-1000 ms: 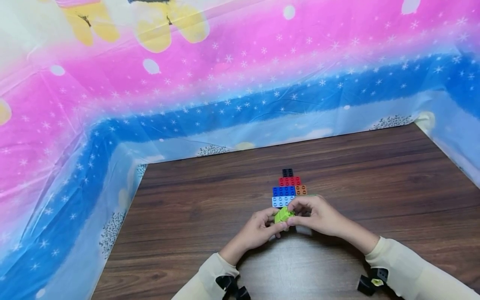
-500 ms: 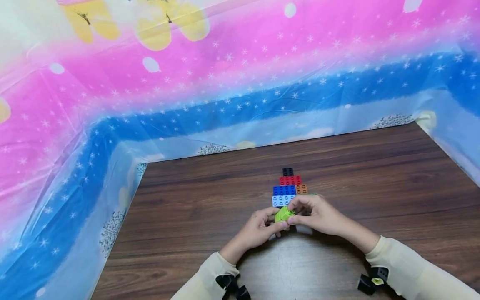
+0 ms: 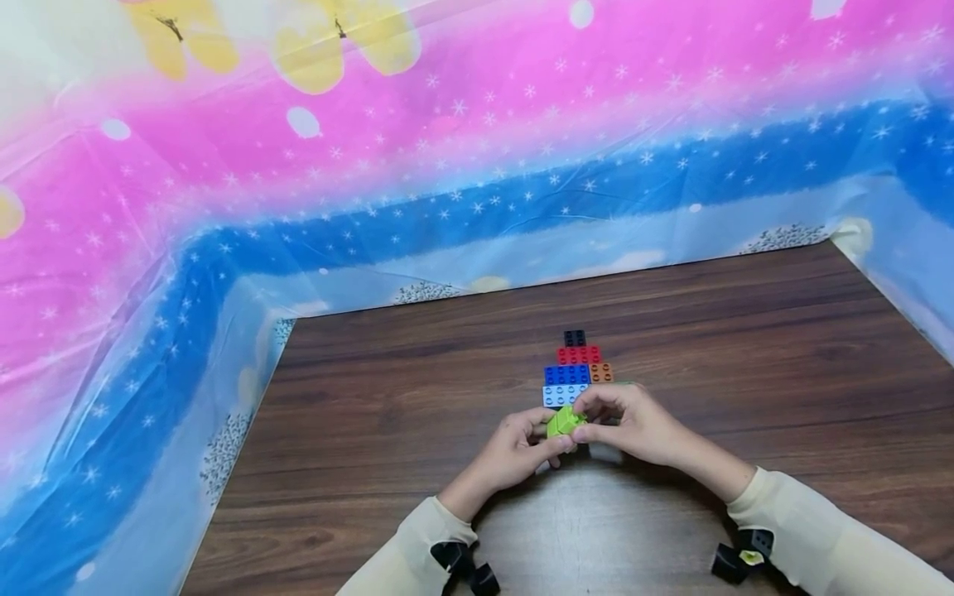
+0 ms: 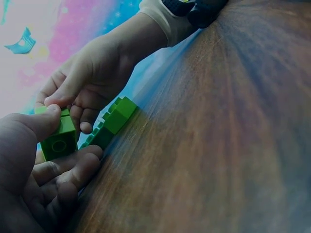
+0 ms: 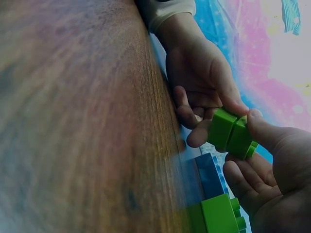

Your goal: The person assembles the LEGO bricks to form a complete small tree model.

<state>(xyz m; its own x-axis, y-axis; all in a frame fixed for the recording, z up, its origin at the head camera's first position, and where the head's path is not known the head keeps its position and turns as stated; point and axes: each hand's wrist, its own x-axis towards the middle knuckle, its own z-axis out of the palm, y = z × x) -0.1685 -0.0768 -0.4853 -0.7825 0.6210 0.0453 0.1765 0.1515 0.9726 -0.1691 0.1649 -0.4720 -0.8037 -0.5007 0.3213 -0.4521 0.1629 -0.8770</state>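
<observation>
Two lime green toy building bricks (image 3: 565, 422) are held between both hands, low over the near side of a brick layout. In the right wrist view a thin seam shows between the left-hand brick (image 5: 222, 127) and the right-hand brick (image 5: 240, 141), whose studs face down and right. My left hand (image 3: 510, 451) pinches one brick between thumb and fingers. The thumb and fingers of my right hand (image 3: 637, 426) grip the other from the right. A light blue brick (image 3: 564, 396) lies just beyond the fingers. The right hand hides part of the layout.
Beyond the hands, a blue brick (image 3: 566, 375), an orange brick (image 3: 600, 372), a red brick (image 3: 578, 355) and a black brick (image 3: 575, 338) lie in rows on the brown wooden table (image 3: 387, 389). Green bricks (image 4: 114, 119) lie beside the hands. A printed curtain (image 3: 447, 182) borders the table.
The head view has tilted slightly, so the whole scene sits a little higher. Both hands keep the same hold on the lime green bricks.
</observation>
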